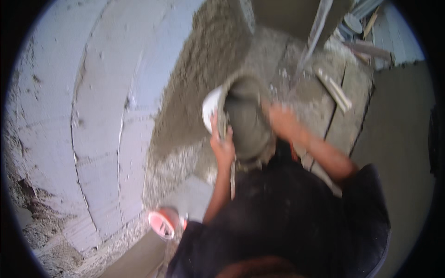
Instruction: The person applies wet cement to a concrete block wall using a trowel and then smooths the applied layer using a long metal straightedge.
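A white bucket (212, 109) coated with grey mortar is tilted toward me, with wet mortar (246, 136) visible inside it. My left hand (221, 141) grips its left rim, thumb and fingers on either side of the edge. My right hand (282, 119) is at the bucket's right side, blurred, with its fingers curled; what they hold, if anything, I cannot make out.
A block wall (102, 92) is on the left, beside a rough mortar bed (190, 69). A pale strip (333, 90) lies on boards. A pink tub (161, 224) is at lower left, smooth mortar (398, 153) at right, and assorted debris (366, 46) at upper right.
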The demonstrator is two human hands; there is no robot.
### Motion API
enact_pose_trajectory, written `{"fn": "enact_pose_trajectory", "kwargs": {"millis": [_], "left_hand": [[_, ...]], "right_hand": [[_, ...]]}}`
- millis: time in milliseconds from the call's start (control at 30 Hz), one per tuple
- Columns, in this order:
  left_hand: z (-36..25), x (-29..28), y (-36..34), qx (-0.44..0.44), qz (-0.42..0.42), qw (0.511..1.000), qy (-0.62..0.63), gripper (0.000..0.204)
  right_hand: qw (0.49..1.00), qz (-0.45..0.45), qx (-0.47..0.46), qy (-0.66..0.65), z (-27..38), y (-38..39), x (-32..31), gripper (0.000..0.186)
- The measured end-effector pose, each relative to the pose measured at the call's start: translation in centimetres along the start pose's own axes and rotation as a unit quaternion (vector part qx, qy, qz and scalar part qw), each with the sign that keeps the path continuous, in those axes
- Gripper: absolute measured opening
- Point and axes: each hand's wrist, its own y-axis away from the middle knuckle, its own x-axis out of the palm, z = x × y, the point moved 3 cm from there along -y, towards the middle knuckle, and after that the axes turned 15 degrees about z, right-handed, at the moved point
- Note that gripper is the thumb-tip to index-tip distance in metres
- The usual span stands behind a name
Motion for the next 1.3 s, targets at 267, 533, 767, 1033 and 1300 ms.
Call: {"fn": "enact_pose_trajectory", "kwargs": {"millis": [267,533,767,1033,1300], "left_hand": [[-1.9,-7.3,0.8,0.116,0.068,0.99,0.035,0.05],[-2.8,-12.1,4.9,0.168,0.101,0.981,0.003,0.047],[-3.8,-11.6,8.9,0.203,0.108,0.973,-0.034,0.049],[-6.9,-12.1,10.7,0.218,0.118,0.959,-0.137,0.043],[-9.0,-12.7,11.1,0.263,0.288,0.914,-0.107,0.04]], "right_hand": [[0.997,0.057,-0.005,-0.042,11.2,4.3,0.5,0.024],[0.999,0.018,0.016,-0.045,17.6,6.5,4.5,0.022],[0.992,-0.038,0.054,-0.104,19.2,7.4,8.6,0.025],[0.958,-0.017,0.212,-0.191,18.4,8.9,7.3,0.045],[0.778,0.164,-0.072,-0.602,21.3,12.6,9.4,0.054]]}}
